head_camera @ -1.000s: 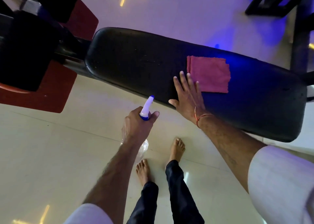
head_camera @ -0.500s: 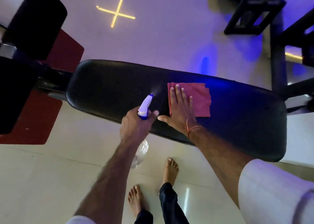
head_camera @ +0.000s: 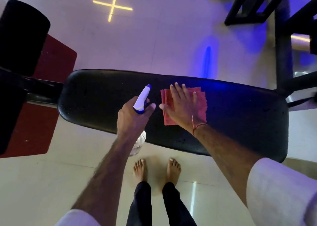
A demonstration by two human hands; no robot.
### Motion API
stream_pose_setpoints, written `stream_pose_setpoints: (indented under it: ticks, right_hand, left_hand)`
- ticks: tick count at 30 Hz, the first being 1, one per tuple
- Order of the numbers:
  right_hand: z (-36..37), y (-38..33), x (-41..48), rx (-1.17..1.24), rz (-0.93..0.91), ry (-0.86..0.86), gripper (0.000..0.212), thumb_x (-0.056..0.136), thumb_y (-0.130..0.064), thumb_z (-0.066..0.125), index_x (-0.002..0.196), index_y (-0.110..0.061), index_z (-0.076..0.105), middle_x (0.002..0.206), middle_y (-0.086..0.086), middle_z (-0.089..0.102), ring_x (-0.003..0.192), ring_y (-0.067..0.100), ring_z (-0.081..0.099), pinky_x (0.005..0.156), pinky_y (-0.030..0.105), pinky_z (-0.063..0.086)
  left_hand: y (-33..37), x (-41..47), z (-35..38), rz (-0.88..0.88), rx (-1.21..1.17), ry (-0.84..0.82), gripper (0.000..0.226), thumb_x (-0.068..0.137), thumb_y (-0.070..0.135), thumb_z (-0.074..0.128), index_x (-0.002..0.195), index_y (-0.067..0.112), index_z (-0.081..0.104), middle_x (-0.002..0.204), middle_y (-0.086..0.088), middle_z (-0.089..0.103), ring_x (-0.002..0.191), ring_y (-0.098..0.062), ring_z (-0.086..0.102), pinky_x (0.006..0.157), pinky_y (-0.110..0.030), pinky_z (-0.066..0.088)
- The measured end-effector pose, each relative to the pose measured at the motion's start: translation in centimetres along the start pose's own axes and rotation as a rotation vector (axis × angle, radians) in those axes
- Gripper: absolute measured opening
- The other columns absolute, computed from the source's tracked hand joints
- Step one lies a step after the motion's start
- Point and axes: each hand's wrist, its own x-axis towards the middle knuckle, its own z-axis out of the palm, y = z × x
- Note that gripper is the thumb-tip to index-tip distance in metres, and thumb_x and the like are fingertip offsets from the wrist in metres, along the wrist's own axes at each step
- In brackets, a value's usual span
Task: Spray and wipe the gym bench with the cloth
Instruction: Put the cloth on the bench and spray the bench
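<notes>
table (head_camera: pixel 240 122): smooth black padding, droplet-speckled, long axis left-right beneath both grips | cloth (head_camera: pixel 201 105): pink folded square, nappy, flat under right grip (head_camera: pixel 181 107), fingers straight, pressing | spray bottle (head_camera: pixel 142 98): white-blue nozzle, clear body, wrapped by left grip (head_camera: pixel 132 117), just left of cloth | wipe likely follows long axis

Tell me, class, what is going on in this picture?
A person is cleaning a black gym bench. The left hand grips a spray bottle, its nozzle pointing over the bench. The right hand lies flat on a red cloth spread on the bench, seemingly ready to wipe.
</notes>
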Motion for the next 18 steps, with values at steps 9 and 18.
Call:
stream_pose_setpoints:
  ticks: [9, 18]
  right_hand:
    - [-3.8, 2.3, -0.1, -0.050, -0.037, 0.078, 0.041, 0.092, -0.052, 0.072, 0.117, -0.020, 0.063, 0.110, 0.000, 0.067, 0.102, 0.024, 0.065, 0.092, 0.038, 0.043]
    - [-7.7, 8.5, -9.4, 0.895, 0.346, 0.412, 0.020, 0.097, -0.038, 0.073, 0.090, -0.020, 0.068, 0.080, -0.007, 0.070, 0.075, 0.006, 0.063, 0.069, 0.032, 0.051]
  left_hand:
    - [2.5, 2.3, -0.6, 0.198, -0.263, -0.029, 0.019, 0.088, 0.028, 0.080, 0.093, 0.019, 0.065, 0.062, 0.010, 0.048, 0.063, -0.014, 0.049, 0.068, -0.033, 0.046]
    - [8.1, 1.6, 5.1, 0.235, -0.403, -0.174, 0.032, 0.093, 0.021, 0.078, 0.111, -0.003, 0.068, 0.091, 0.018, 0.067, 0.084, -0.022, 0.068, 0.085, -0.033, 0.053]
